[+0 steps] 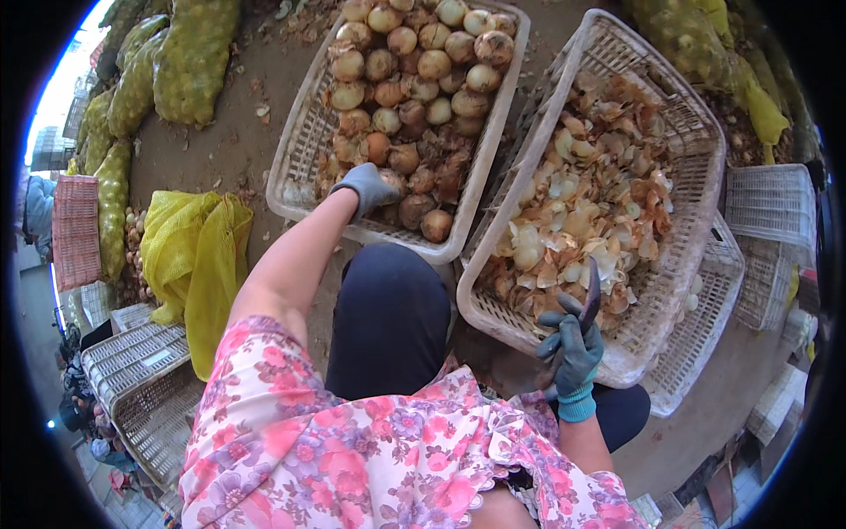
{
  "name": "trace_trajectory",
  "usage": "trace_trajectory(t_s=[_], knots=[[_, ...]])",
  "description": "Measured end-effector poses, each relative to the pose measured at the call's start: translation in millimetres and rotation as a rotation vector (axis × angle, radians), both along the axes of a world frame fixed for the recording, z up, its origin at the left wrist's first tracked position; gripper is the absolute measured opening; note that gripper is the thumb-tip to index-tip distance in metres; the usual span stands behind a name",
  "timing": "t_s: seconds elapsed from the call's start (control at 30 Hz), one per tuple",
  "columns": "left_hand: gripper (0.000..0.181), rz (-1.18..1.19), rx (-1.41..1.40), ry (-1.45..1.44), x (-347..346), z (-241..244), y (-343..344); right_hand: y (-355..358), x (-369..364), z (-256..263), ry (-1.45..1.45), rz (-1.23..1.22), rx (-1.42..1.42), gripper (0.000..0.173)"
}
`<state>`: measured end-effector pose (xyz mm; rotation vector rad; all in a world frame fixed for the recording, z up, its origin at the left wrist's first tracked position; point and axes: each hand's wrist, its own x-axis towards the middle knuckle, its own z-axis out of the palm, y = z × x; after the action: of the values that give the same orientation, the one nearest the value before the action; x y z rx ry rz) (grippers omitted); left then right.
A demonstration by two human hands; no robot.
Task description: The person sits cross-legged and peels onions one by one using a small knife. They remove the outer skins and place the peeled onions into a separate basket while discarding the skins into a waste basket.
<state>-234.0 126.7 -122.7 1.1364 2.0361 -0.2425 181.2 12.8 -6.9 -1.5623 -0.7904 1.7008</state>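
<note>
My left hand (371, 190), in a grey glove, reaches into the near part of a white plastic crate (281, 173) of onions. It touches an onion (394, 178) there; the fingers are partly hidden, so a grip on it cannot be made out. Yellow-brown onions (434, 65) fill the crate's far part, while loose skins lie among the nearer ones. In a blue-green glove, my right hand (574, 352) holds a small knife with a dark curved blade (592, 291), its tip pointing up and away from me. That hand is above the near rim of a second crate (505, 215), which holds onion skins (575, 218).
Another white crate (700, 350) lies partly beneath the skins crate. A crumpled yellow mesh sack (192, 244) rests at left beside a white crate (142, 370). Full mesh sacks (198, 59) line the upper left, with more (687, 46) at upper right. Crates (770, 205) are stacked at right.
</note>
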Motion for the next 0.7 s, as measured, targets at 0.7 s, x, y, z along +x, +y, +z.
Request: trace_trajectory(t_s=[0.7], knots=[[0.072,0.309,0.445,-1.344,236,165,-111,-3,9,57,0.161,0.065,0.122,0.033]])
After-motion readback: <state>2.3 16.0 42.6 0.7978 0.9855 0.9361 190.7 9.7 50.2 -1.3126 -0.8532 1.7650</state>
